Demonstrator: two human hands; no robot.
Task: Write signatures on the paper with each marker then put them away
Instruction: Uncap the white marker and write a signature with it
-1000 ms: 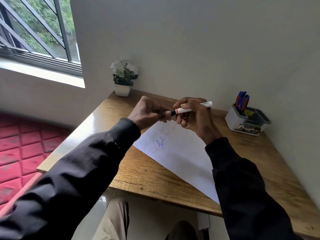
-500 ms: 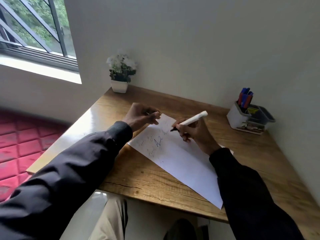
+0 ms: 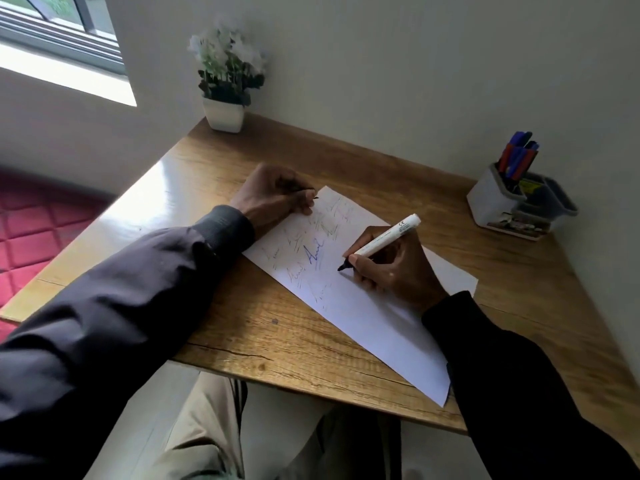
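Note:
A white sheet of paper (image 3: 367, 317) lies slanted on the wooden desk (image 3: 263, 337), with several scribbled signatures on its upper part. My right hand (image 3: 394, 268) grips a white marker (image 3: 384, 242), its dark tip touching the paper just right of a blue signature. My left hand (image 3: 273, 197) rests at the paper's top left corner, fingers curled round a small dark cap (image 3: 304, 192) that barely shows. A grey and white organizer (image 3: 495, 206) at the desk's far right holds several red and blue markers (image 3: 517, 157).
A small white pot with white flowers (image 3: 225, 88) stands at the desk's back left corner against the wall. A window sits at the upper left. Red padded flooring lies left of the desk. My knees show under the front edge.
My hands pulled the cap off the marker in mid-air, then both came down. The left now rests at the paper's corner and the right has set the marker tip on the paper.

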